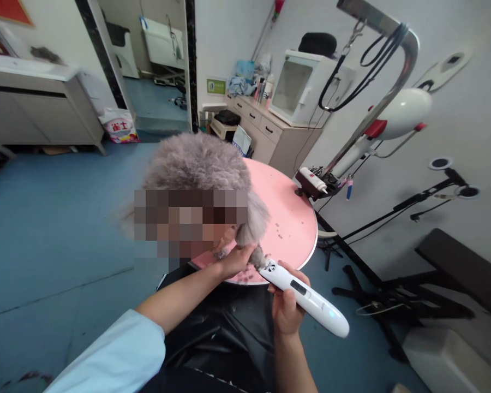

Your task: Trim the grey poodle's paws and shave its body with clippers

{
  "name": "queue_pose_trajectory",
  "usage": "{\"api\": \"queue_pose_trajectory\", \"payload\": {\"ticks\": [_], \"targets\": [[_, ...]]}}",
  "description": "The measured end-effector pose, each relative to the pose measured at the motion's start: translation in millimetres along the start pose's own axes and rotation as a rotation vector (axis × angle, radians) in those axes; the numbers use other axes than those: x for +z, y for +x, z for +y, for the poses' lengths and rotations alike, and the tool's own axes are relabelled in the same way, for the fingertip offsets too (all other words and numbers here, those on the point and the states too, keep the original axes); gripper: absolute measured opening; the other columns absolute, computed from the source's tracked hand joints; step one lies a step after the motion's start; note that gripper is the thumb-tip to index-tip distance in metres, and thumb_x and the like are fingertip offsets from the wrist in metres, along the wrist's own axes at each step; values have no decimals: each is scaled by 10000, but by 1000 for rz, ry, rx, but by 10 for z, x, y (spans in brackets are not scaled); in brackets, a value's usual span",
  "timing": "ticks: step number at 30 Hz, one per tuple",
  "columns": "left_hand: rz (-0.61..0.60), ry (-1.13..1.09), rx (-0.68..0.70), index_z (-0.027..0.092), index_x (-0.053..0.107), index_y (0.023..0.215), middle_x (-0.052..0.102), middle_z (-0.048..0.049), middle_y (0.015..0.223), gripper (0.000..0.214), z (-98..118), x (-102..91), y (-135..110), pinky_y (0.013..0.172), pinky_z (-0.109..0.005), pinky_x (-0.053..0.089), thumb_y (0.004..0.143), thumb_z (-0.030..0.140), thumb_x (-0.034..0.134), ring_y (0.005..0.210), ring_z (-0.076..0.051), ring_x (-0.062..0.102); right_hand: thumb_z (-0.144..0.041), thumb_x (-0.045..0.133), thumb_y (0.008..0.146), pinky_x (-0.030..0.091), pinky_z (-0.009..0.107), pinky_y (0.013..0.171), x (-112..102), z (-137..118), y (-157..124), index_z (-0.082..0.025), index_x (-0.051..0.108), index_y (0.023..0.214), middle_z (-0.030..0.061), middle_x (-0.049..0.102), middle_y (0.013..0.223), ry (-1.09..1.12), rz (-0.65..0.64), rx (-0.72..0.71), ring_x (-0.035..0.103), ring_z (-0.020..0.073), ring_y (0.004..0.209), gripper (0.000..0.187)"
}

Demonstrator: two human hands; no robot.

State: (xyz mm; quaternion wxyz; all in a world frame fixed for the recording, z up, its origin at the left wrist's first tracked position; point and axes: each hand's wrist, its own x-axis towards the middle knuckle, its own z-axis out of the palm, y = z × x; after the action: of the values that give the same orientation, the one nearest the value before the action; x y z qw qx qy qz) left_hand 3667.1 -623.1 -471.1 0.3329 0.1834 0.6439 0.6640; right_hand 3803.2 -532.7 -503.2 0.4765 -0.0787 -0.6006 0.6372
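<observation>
Gripping smooth white clipper (311, 302), fluffy grey dog (200, 164), round pink table (288, 213)

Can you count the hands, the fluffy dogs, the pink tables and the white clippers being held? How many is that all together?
Hands: 2, the left hand and the right hand
Fluffy dog: 1
Pink table: 1
White clipper: 1
Total: 5

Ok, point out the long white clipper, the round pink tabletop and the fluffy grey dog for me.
Long white clipper (318, 305), head view: on its body, between dark switch and blue light.
Round pink tabletop (290, 199), head view: on its bare surface.
Fluffy grey dog (198, 164), head view: on the fur atop its head.
</observation>
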Motion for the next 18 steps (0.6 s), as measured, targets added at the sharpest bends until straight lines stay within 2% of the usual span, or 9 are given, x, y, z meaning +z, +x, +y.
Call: {"api": "queue_pose_trajectory", "payload": {"ticks": [3,6,10,14,18], "targets": [[-15,1,-16,168,671,785,694,-60,798,480,-115,-25,4,806,-321,478,865,588,454,855,-227,616,-554,625,855,532,293,524,32,7,-26,-231,503,1152,145,649,1232,-34,-14,16,619,129,598,456],[0,-14,-78,174,665,764,677,-62,740,516,-189,-44,8,744,-327,488,873,618,426,810,-231,618,-523,605,871,494,258,474,45,19,-43,-235,488,1118,124,675,1169,-43,30,3,567,97,521,397],[25,-25,-1,182,664,776,699,-59,808,461,-161,-64,-19,779,-313,491,865,588,465,861,-228,622,-492,615,877,509,269,497,48,31,-54,-234,486,1114,117,681,1170,-54,1,28,580,98,521,373],[77,-9,-53,183,639,736,690,-58,798,435,-127,-87,-46,790,-314,486,855,571,481,871,-233,616,-508,630,866,471,243,468,89,27,-52,-236,502,1113,101,676,1139,-63,-4,18,562,94,524,389],[51,-69,-49,172,636,757,671,-51,782,466,-206,-113,-26,790,-317,483,849,601,479,834,-216,604,-568,611,874,525,298,546,142,55,-20,-252,515,1172,107,689,1137,32,14,129,606,123,588,445]]}}
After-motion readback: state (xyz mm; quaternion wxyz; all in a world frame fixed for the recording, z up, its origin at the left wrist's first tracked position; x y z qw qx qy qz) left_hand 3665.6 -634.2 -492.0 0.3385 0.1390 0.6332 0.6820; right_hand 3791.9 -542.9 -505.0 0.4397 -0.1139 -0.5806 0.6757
